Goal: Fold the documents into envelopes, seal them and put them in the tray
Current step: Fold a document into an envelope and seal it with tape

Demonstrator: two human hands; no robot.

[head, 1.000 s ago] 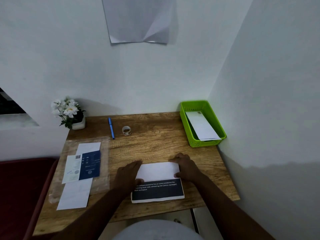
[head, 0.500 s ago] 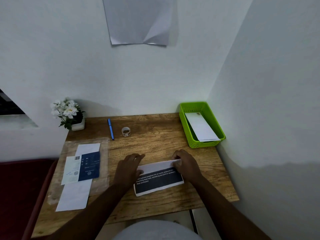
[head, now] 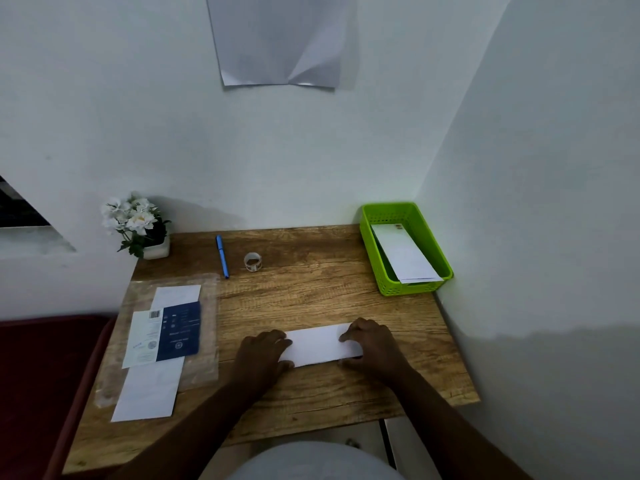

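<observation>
paper (head: 317, 345) folded to a narrow strip is pressed flat at the table's (head: 311, 296) near edge by left hand (head: 261, 355) and right hand (head: 372, 342), fingers bent on its ends, seemingly to set creases, well apart from the green tray (head: 379, 275).

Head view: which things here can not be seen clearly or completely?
- Folded document: both ends lie under the left hand and right hand.
- Printed text on the blue and white leaflet: too small to read.
- Envelopes in the green tray: their lower parts sit behind the tray wall, so the count is unclear.
- Sheet on the wall: its top is cut off by the frame edge.
</observation>
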